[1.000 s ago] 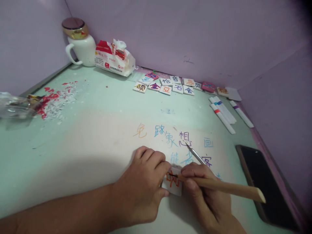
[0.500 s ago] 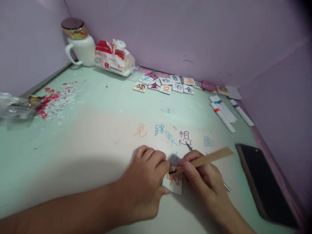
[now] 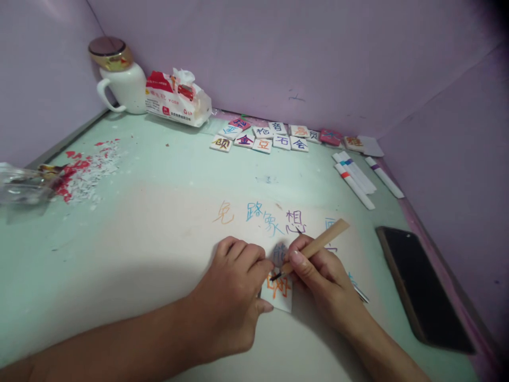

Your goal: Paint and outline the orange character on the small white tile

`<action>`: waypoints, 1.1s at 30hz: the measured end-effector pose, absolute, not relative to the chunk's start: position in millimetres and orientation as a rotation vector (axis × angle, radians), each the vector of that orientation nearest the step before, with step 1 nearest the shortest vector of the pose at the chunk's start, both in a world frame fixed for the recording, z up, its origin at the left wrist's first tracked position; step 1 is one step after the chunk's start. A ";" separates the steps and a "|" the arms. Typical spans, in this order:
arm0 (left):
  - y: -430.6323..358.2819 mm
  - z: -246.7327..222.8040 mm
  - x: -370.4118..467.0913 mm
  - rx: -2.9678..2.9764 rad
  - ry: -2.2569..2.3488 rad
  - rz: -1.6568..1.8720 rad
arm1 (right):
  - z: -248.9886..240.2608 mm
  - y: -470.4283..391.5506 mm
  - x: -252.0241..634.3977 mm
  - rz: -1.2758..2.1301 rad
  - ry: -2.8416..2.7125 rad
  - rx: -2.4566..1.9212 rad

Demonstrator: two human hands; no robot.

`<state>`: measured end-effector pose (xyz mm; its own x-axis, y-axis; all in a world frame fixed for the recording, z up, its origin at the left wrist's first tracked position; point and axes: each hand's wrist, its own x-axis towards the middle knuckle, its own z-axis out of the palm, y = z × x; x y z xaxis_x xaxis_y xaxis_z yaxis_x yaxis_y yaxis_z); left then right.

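Note:
A small white tile (image 3: 283,302) bearing an orange character lies at the lower middle. My left hand (image 3: 238,292) pinches its left side, thumb below and curled fingers above. My right hand (image 3: 320,273) grips a flat wooden-handled tool (image 3: 318,244), whose dark tip meets the upper left of the orange strokes. A thin metal tool (image 3: 361,293) also passes through my right hand, its far end showing by the wrist. Characters in orange, blue and purple are written on the surface just beyond the hands.
Lettered tiles (image 3: 261,144) line the back wall, with white markers (image 3: 356,185) right of them. A phone (image 3: 423,286) lies at the right. Back left are a white mug (image 3: 127,87) and tissue pack (image 3: 178,101); red and white shavings (image 3: 89,172) lie left.
The view has shifted slightly. The wooden handle in my right hand is tilted more steeply, and its tip has moved a little on the tile. My left hand keeps its hold.

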<state>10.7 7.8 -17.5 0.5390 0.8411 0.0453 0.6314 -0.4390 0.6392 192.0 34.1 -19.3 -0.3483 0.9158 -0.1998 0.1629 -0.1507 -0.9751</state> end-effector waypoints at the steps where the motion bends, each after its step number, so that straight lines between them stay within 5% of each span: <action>1: 7.6 -17.4 10.8 2.212 1.189 0.490 | -18.8 33.5 191.5 1.587 -1.488 -1.228; 19: -0.4 -19.2 11.6 2.448 1.305 0.705 | -31.0 20.1 198.3 1.478 -0.952 -1.094; 28: -3.0 -14.9 3.8 2.491 0.873 0.990 | -29.3 11.1 203.6 1.465 -0.902 -1.078; 33: 0.0 -13.9 7.6 2.493 0.900 0.655 | -27.7 -5.7 209.1 1.500 -0.872 -1.091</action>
<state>7.6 0.0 -13.9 0.6812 0.6730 0.2881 0.4811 -0.7082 0.5167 209.1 -5.7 -27.7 -0.0465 0.9804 -0.1916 -0.3189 -0.1963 -0.9272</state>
